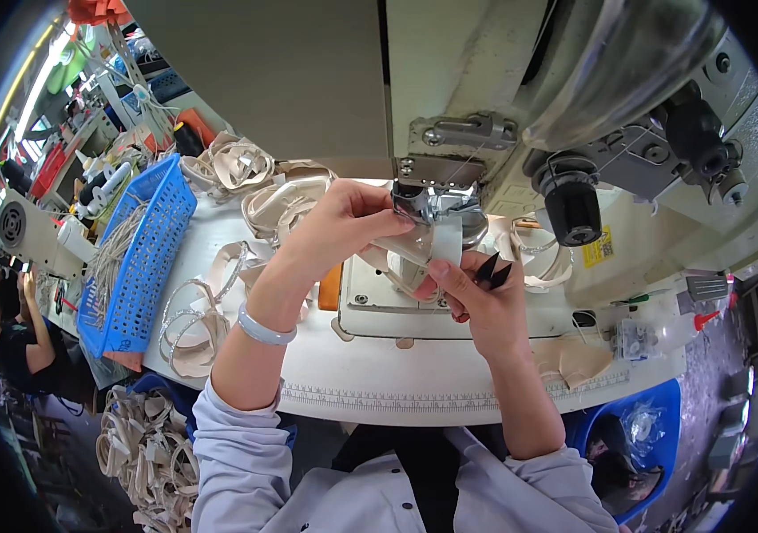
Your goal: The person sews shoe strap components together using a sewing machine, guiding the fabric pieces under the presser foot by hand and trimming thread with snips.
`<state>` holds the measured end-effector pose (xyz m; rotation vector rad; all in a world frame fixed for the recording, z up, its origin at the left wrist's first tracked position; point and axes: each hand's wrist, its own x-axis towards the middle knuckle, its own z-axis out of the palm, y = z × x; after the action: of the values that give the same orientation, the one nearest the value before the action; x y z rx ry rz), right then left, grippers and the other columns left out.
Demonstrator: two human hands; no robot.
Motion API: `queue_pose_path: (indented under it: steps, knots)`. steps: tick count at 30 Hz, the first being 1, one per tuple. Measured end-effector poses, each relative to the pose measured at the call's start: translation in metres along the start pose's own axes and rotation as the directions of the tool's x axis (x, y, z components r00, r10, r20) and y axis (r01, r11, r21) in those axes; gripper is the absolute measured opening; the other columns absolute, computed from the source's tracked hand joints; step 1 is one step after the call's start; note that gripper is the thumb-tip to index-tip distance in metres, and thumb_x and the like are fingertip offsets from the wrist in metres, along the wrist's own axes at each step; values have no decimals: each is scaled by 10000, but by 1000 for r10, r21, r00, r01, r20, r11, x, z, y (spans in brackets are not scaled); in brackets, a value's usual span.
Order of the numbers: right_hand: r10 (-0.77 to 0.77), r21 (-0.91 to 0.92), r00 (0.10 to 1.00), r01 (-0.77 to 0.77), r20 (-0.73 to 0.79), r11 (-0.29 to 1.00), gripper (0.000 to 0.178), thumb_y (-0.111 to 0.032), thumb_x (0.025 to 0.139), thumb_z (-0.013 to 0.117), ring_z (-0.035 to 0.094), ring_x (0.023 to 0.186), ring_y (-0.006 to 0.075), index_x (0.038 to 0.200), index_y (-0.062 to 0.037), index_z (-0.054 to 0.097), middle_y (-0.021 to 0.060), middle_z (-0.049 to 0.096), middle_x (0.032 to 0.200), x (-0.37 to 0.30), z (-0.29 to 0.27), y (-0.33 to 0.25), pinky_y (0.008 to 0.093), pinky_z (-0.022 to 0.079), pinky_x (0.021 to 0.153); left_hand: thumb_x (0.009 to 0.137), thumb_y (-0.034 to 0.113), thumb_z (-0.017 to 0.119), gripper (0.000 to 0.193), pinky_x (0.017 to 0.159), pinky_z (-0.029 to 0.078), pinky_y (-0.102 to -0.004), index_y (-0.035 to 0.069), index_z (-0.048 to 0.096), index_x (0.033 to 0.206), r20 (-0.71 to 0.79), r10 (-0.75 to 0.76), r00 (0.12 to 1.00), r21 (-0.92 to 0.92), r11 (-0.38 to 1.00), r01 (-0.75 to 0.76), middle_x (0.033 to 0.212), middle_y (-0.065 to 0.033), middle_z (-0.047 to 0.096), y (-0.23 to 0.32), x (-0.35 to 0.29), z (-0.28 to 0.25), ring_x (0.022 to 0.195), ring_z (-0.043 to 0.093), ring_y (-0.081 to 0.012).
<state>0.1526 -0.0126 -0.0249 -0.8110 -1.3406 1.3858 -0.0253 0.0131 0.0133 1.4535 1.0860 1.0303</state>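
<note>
right at the centre, the beige strap (416, 244) sits beneath the presser foot (428, 209), its lower part curving down toward the person, and the left hand (352, 218) has thumb and forefinger pinching its upper left edge, fingertips just beside the metal foot, so room there is tight! across from it, the right hand (483, 298) presses its thumb to the strap's lower right edge, the other fingers curled around a black pointed tool (494, 272) whose tips jut out near the strap. above both hands hangs the sewing machine (472, 80), its underside capping the lift. below them runs the machine's pale bed plate (388, 318), then a stretch of white tabletop (396, 364) between the two forearms, out to the curved front edge with its printed ruler (396, 397). and on the left, things close in: an orange block (330, 289) beside the left wrist, looped straps (201, 324) beyond the forearm, then a blue basket (134, 275) at the table's left edge. to the right, a beige pad (581, 358) lies near the rim, with a blue bin (666, 435) just below it.
</note>
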Motion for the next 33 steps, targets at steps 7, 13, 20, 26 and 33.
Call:
queue_pose_path:
  steps: [7, 13, 20, 26, 33]
  knots:
    - [19, 36, 1000, -19, 8, 999, 190, -188, 801, 601, 341, 458, 7, 734, -12, 619, 30, 620, 647, 1, -4, 2, 161, 267, 411, 738, 63, 584, 102, 485, 316, -146, 32, 635, 821, -2, -69, 998, -3, 998, 69, 685, 44, 565, 9, 2, 2, 579, 440, 4]
    - [-13, 26, 1000, 13, -18, 1000, 211, -192, 786, 612, 346, 415, 24, 687, -6, 611, 54, 598, 605, 2, 0, 6, 169, 262, 356, 763, 109, 577, 183, 578, 398, -173, 14, 623, 913, 27, -105, 994, 42, 994, 104, 769, 7, 601, 10, 2, -1, 665, 506, -33]
    - [-9, -13, 999, 9, -46, 1000, 227, -208, 787, 614, 335, 412, 16, 678, -8, 614, 41, 594, 593, 1, 5, 4, 168, 241, 355, 757, 96, 581, 210, 597, 408, -182, 13, 614, 947, 54, -98, 994, 25, 995, 97, 794, 2, 606, 4, 7, -7, 680, 521, -44]
    - [-2, -48, 996, -2, -89, 999, 179, -176, 782, 620, 330, 418, 5, 735, -3, 610, 15, 584, 582, -4, 4, 4, 168, 237, 361, 751, 96, 604, 170, 631, 429, -189, 15, 620, 898, 59, -70, 996, -55, 996, 73, 788, -12, 612, -6, 13, -10, 702, 549, -62]
    - [-384, -568, 904, 218, -189, 793, 161, -85, 752, 626, 372, 422, 30, 908, -52, 604, -14, 548, 578, -12, -7, 2, 180, 285, 376, 714, 73, 662, 117, 630, 444, -182, 23, 591, 793, 212, -60, 975, -235, 966, 110, 755, -27, 614, -9, 10, -15, 690, 566, -69]
